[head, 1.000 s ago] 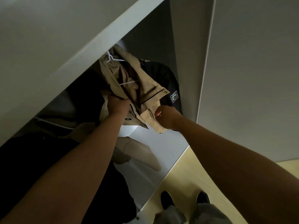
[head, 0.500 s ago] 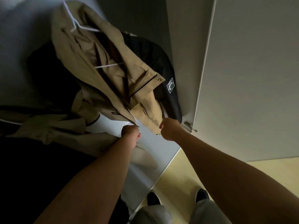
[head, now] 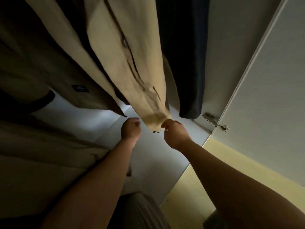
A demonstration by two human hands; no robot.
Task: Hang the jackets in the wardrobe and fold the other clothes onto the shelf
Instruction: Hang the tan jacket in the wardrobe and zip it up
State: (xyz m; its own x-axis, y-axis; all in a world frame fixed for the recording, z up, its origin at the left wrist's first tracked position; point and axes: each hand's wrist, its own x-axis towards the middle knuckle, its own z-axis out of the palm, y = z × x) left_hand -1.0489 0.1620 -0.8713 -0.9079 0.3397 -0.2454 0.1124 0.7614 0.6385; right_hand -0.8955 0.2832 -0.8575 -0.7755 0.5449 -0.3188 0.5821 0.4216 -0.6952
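Note:
A beige jacket [head: 125, 52] hangs inside the wardrobe and fills the upper middle of the view. My right hand [head: 175, 134] pinches the cuff end of its hanging sleeve. My left hand [head: 131, 130] sits just left of that cuff, fingers curled, touching no cloth that I can see. A dark jacket [head: 183, 55] hangs right of the beige one. Another beige garment with a small dark label [head: 80, 88] hangs to the left. The hangers are out of view.
The open wardrobe door [head: 267, 103] stands at the right, with a metal hinge [head: 214, 123] beside my right hand. The white wardrobe floor [head: 158, 156] lies below the hands. Pale cloth [head: 46, 156] is heaped at the lower left. Yellowish room floor [head: 194, 187] shows at the lower right.
My hands slid down from the jacket's body to the sleeve end. The left hand has come off the cloth. The view dropped lower and closer, so the hanger tops left the frame.

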